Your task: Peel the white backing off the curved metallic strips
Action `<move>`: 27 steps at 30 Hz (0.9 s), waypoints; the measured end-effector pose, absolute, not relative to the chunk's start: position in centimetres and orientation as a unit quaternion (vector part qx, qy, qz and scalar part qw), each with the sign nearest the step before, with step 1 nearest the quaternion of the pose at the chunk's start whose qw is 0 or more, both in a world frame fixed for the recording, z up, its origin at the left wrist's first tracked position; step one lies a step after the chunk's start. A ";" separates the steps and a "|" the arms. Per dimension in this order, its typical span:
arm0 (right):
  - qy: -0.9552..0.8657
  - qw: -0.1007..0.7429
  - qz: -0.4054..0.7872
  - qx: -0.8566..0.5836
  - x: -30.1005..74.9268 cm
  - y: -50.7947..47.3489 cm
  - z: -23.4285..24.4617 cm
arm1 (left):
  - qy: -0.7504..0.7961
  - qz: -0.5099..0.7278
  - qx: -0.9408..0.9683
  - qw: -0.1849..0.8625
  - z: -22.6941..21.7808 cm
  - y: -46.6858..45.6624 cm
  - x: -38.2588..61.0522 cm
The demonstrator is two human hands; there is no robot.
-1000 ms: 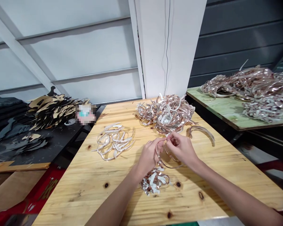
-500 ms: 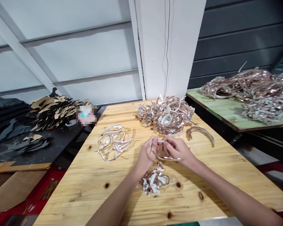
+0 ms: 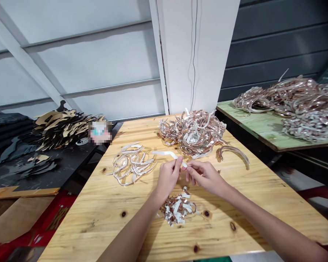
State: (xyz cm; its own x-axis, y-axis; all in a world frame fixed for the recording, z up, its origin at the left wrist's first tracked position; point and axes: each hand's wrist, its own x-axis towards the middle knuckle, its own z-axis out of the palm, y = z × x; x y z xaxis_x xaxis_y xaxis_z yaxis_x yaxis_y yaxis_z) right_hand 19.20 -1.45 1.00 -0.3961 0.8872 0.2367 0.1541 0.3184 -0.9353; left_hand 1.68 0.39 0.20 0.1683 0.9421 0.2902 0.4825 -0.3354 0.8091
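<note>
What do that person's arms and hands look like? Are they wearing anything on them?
The left forearm and right forearm are bare, with no sleeves showing. The left hand and right hand have no gloves, and no rings or watches show.

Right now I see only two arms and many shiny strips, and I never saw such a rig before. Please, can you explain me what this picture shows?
There is no machine here. These are a person's own two bare hands, seen from a camera worn on the head that looks forward and down. The left hand pinches a thin white strip, and the right hand is next to the strip's end. On the pine table lie a big heap of coppery strips, a looser pale pile of strips, a small shredded pile and a few curved strips. More strips lie heaped on a green board to the right.
</note>
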 end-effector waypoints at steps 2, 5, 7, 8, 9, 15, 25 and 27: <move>-0.707 0.408 0.446 -0.367 19.3 -1.5 1.1 | 0.462 0.397 0.745 0.272 0.3 0.3 1.6; -0.716 0.404 0.436 -0.365 19.5 -1.6 1.3 | 0.422 0.354 0.796 0.250 0.6 0.2 1.3; -0.730 0.393 0.426 -0.363 19.5 -1.8 1.5 | 0.394 0.315 0.822 0.263 0.8 0.3 1.1; -0.736 0.388 0.421 -0.361 19.5 -1.8 1.6 | 0.382 0.301 0.831 0.272 0.9 0.4 1.0; -0.741 0.385 0.417 -0.359 19.5 -1.9 1.7 | 0.371 0.291 0.837 0.278 0.9 0.4 1.0; -0.735 0.399 0.402 -0.372 19.7 -1.7 1.7 | 0.402 0.312 0.838 0.198 0.7 0.3 1.1; -0.703 0.431 0.428 -0.370 19.3 -1.8 1.2 | 0.409 0.347 0.812 0.231 0.3 0.1 1.3; -0.685 0.441 0.450 -0.366 19.3 -1.8 1.1 | 0.408 0.362 0.800 0.251 0.3 0.1 1.3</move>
